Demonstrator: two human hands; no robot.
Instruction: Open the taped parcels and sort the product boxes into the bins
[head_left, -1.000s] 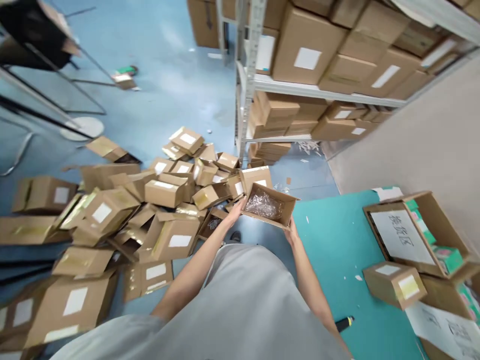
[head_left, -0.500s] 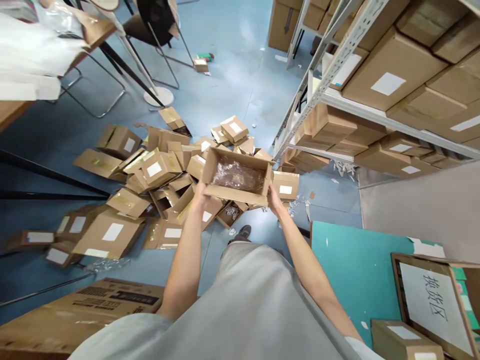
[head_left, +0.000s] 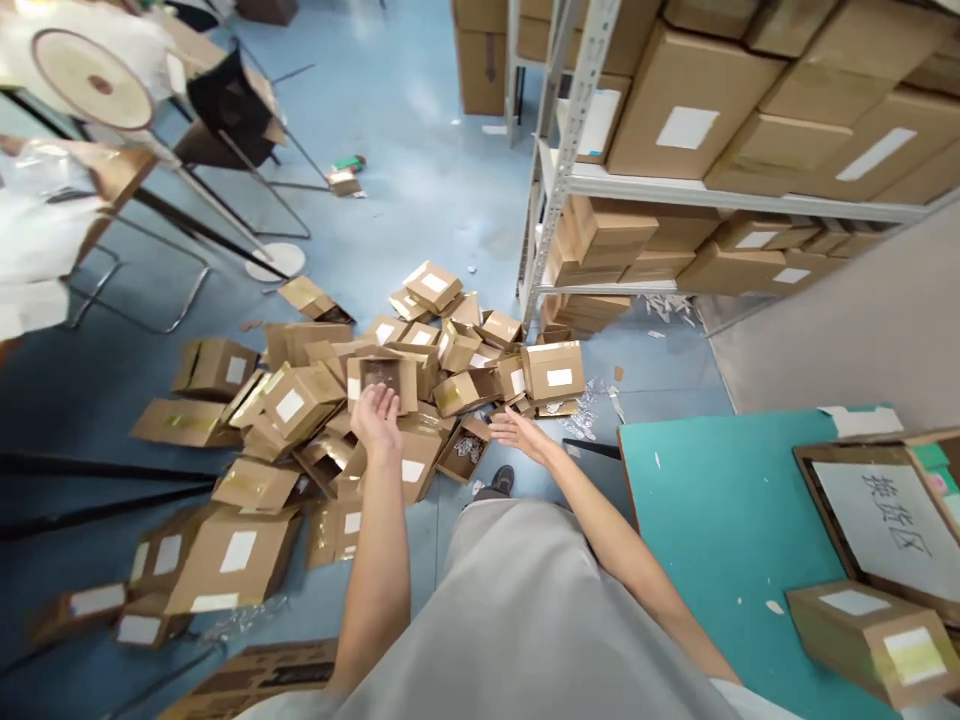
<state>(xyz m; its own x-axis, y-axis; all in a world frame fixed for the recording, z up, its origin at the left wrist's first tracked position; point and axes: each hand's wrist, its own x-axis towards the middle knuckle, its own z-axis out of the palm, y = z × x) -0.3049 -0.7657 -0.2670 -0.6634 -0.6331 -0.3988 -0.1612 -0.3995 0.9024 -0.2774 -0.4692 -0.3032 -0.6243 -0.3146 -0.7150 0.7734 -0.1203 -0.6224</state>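
My left hand is open over the cardboard pile, palm up, with its fingers apart. Just beyond its fingertips is an open cardboard box with clear plastic film inside. The hand partly covers this box, and whether they touch I cannot tell. My right hand is also open, fingers stretched toward the left, holding nothing. Near it lies a small open box with scraps of paper in it. A closed box with a white label sits beyond the right hand.
Several opened boxes are heaped on the blue floor. A metal shelf rack full of cartons stands at right. A teal tabletop at lower right carries a labelled carton. Chairs and a round fan are upper left.
Both hands have let go of the film-lined box, which is now farther off and left, over the pile. My hands have opened and moved slightly lower. The view has turned right.
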